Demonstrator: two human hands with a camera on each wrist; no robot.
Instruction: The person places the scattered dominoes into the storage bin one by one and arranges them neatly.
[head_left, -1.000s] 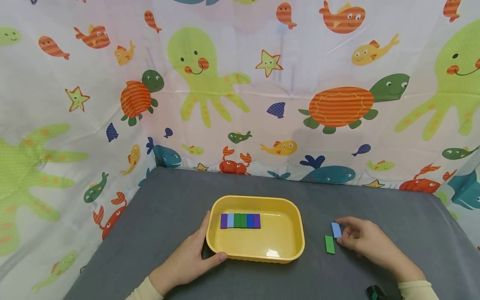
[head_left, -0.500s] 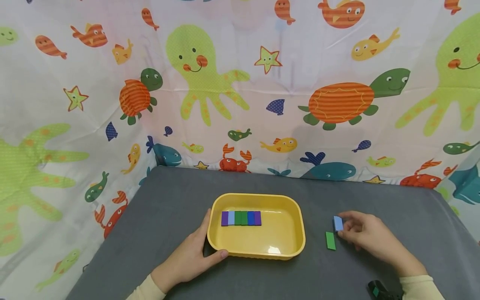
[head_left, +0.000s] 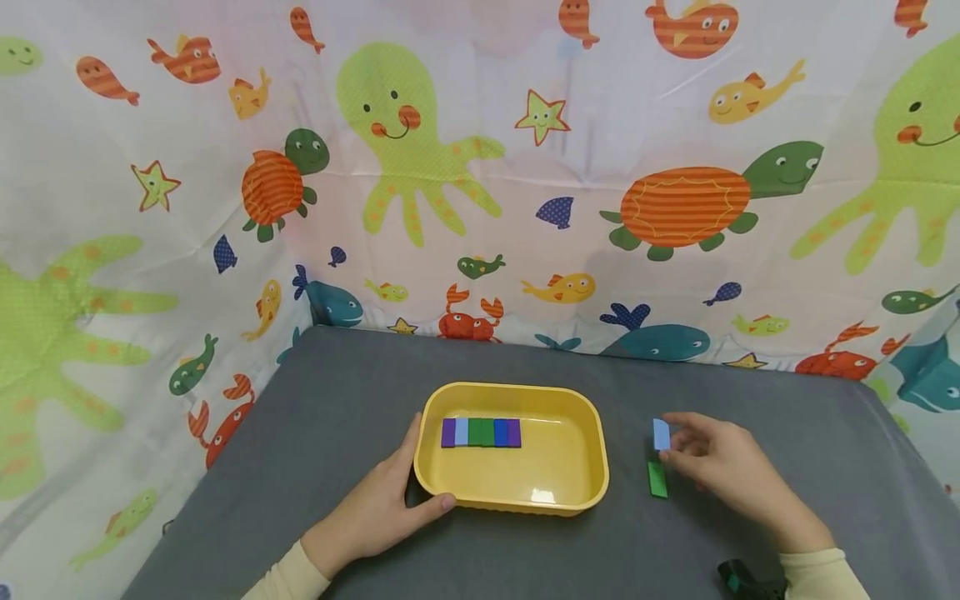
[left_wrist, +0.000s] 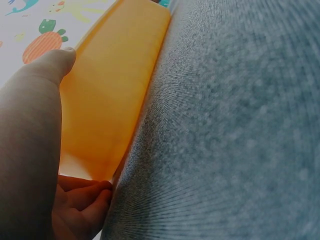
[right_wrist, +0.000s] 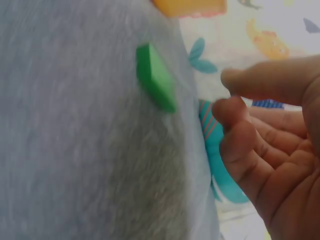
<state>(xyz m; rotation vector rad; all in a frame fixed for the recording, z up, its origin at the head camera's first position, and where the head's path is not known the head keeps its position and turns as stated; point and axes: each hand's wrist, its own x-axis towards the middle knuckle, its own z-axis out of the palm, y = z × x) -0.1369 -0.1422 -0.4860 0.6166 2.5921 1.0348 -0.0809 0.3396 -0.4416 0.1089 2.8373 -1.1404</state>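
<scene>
A yellow tray (head_left: 517, 506) lies on the grey table, and my left hand (head_left: 375, 508) grips its near left corner. In the left wrist view the thumb rests on the rim of the tray (left_wrist: 112, 90) and the fingers bend against its end wall. Inside the tray, a row of tiles (head_left: 482, 432) in purple, light blue, green and dark blue lies side by side. To its right, my right hand (head_left: 720, 467) pinches a light blue tile (head_left: 661, 435) between thumb and fingertips, off the table. A green tile (head_left: 657, 480) lies just below it. The right wrist view hides the held tile.
A small black object (head_left: 738, 579) lies by the right sleeve at the front edge of the view. Behind the grey table (head_left: 360, 367) hangs a white curtain (head_left: 450, 283) with printed sea animals, which also runs along the left side.
My right hand has lifted the light blue tile and carried it slightly left, above the green tile. The left hand stays on the tray.
</scene>
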